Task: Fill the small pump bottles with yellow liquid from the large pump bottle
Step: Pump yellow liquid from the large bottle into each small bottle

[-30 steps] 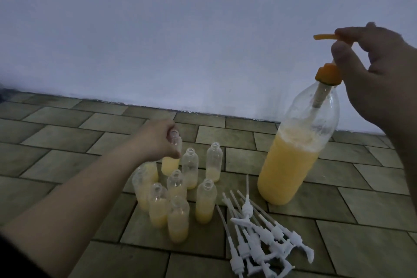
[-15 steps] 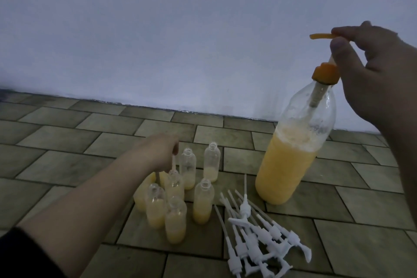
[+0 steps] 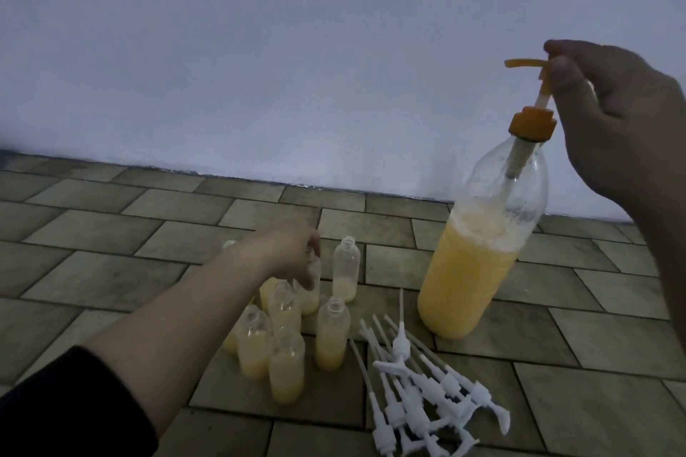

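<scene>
Head view looks forward and down, near the tiled floor.

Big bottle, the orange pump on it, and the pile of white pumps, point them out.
big bottle (image 3: 467,282), head view, yellow-filled lower body.
orange pump (image 3: 531,125), head view, its screw collar.
white pumps (image 3: 427,404), head view, middle of the pile.

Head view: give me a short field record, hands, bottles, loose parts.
left hand: reaching into the cluster, fingers curled round a small bottle
right hand: pinching the orange pump head, which is raised
large bottle: upright on the tiled floor, well over half full of yellow liquid
small bottles: uncapped, upright, partly filled; the rear right one is lowest
white pumps: loose pile on the floor, in front of the large bottle
</scene>
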The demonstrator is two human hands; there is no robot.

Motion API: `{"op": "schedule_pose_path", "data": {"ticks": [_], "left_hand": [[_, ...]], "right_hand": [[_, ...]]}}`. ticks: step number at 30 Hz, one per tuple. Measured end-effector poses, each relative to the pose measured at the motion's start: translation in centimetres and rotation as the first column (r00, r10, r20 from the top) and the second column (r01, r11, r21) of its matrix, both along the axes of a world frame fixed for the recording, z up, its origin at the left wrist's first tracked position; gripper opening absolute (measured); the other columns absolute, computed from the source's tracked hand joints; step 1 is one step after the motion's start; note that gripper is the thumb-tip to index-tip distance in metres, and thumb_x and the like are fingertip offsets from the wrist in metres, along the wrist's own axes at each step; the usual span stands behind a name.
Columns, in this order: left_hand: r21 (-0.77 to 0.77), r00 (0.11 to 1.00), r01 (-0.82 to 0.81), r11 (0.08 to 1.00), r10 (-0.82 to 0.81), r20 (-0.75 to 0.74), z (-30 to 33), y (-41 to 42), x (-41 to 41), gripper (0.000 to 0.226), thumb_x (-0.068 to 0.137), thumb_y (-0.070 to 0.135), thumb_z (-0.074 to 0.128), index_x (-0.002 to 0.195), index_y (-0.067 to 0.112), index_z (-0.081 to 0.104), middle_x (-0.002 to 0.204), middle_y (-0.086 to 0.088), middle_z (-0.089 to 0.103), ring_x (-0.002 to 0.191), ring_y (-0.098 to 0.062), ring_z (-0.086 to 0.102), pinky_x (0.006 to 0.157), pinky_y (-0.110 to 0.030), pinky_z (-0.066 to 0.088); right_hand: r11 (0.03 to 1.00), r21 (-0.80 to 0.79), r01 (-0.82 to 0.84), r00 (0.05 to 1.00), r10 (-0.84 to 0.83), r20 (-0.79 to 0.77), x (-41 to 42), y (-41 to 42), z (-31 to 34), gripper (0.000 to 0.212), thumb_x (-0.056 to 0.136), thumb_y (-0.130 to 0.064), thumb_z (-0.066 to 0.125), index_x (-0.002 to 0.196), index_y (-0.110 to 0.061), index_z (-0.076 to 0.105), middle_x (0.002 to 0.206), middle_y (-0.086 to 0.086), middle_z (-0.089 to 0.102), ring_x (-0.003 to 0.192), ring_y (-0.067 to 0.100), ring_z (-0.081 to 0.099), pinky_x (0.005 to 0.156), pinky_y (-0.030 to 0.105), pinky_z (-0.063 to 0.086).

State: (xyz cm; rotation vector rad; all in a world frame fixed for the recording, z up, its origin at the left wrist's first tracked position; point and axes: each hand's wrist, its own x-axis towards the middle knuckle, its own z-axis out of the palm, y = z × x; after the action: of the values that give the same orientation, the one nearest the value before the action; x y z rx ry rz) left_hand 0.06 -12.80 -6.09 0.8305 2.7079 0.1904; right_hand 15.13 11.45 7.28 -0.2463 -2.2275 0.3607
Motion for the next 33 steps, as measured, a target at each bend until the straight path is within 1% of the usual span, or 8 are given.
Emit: {"op": "schedule_pose_path", "data": {"ticks": [9,11,13,16,18,21,27,33], "left_hand": [[0.388,0.982,-0.110,0.915,0.160,-0.100,4.7,-2.8,1.6,0.040,0.068,0.032,0.081,0.104,0.028,0.064,0.095,0.011,0.060,0.082,-0.004,0.056,0.060,-0.019,0.045],[0.665,0.977,-0.114,0.738,0.205,-0.060,6.5,-3.1,2.3,0.038,0.067,0.029,0.081,0.101,0.026,0.065,0.093,0.012,0.064,0.084,-0.004,0.060,0.065,-0.020,0.045],[0.914,0.987,-0.130,0.383,0.134,0.084,8.0,-2.3,2.9,0.035,0.069,0.024,0.079,0.102,0.020,0.067,0.094,0.009,0.069,0.088,-0.007,0.065,0.074,-0.022,0.050],[0.966,0.960,-0.249,-0.069,-0.150,0.237,9.6,0.5,3.6,0.021,0.082,0.023,0.067,0.100,0.012,0.066,0.092,0.006,0.067,0.092,-0.010,0.065,0.081,-0.025,0.053],[0.932,0.923,-0.326,-0.156,-0.265,0.278,10.6,2.7,4.0,0.016,0.093,0.028,0.055,0.099,0.015,0.062,0.099,0.002,0.067,0.102,-0.021,0.065,0.085,-0.036,0.056],[0.952,0.906,-0.301,-0.051,-0.328,0.269,11.7,5.3,4.3,0.021,0.097,0.034,0.047,0.105,0.016,0.054,0.106,-0.006,0.066,0.093,-0.026,0.068,0.080,-0.043,0.057],[0.738,0.983,0.152,0.657,-0.175,-0.046,11.5,7.9,3.4,0.038,0.097,0.031,0.046,0.129,0.012,0.038,0.111,0.000,0.052,0.092,-0.015,0.051,0.076,-0.025,0.041],[0.756,0.961,0.266,0.598,-0.103,-0.257,12.1,9.2,3.5,0.044,0.089,0.031,0.062,0.128,0.021,0.045,0.113,0.008,0.055,0.080,-0.002,0.049,0.072,-0.016,0.039]], "right_hand": [[0.999,-0.020,-0.048,0.999,0.047,-0.006,0.4,-0.1,-0.2,0.041,0.101,-0.042,0.033,0.131,-0.023,0.053,0.139,-0.001,0.049,0.141,0.014,0.025,0.111,0.035,0.023],[0.999,-0.010,-0.050,0.999,0.050,-0.012,0.4,-0.2,-0.3,0.040,0.101,-0.039,0.033,0.131,-0.022,0.053,0.137,0.000,0.050,0.141,0.015,0.025,0.113,0.037,0.022],[0.999,-0.008,-0.053,0.999,0.053,-0.009,0.3,-0.2,-0.5,0.040,0.101,-0.039,0.033,0.132,-0.021,0.051,0.139,0.000,0.048,0.142,0.015,0.023,0.115,0.037,0.020],[0.999,0.017,-0.043,0.999,0.043,0.002,0.1,-0.2,-0.8,0.042,0.101,-0.041,0.032,0.134,-0.020,0.048,0.146,-0.001,0.042,0.144,0.015,0.016,0.115,0.030,0.011],[0.999,0.041,-0.034,0.999,0.034,0.006,-0.1,-0.2,-1.0,0.043,0.101,-0.041,0.032,0.136,-0.020,0.046,0.148,-0.001,0.039,0.145,0.014,0.013,0.112,0.023,0.006],[0.998,0.059,-0.020,1.000,0.020,0.011,-0.3,-0.2,-1.2,0.044,0.101,-0.041,0.031,0.136,-0.019,0.045,0.148,-0.001,0.039,0.145,0.015,0.013,0.109,0.021,0.004],[0.999,0.043,-0.008,1.000,0.008,-0.005,-0.2,-0.3,-1.3,0.044,0.100,-0.042,0.030,0.135,-0.021,0.045,0.147,-0.001,0.040,0.145,0.016,0.015,0.110,0.024,0.008],[0.998,0.049,0.037,0.999,-0.038,0.015,0.0,-0.8,-1.3,0.044,0.100,-0.042,0.030,0.138,-0.023,0.042,0.153,0.000,0.030,0.145,0.020,0.009,0.103,0.025,0.012]]}}
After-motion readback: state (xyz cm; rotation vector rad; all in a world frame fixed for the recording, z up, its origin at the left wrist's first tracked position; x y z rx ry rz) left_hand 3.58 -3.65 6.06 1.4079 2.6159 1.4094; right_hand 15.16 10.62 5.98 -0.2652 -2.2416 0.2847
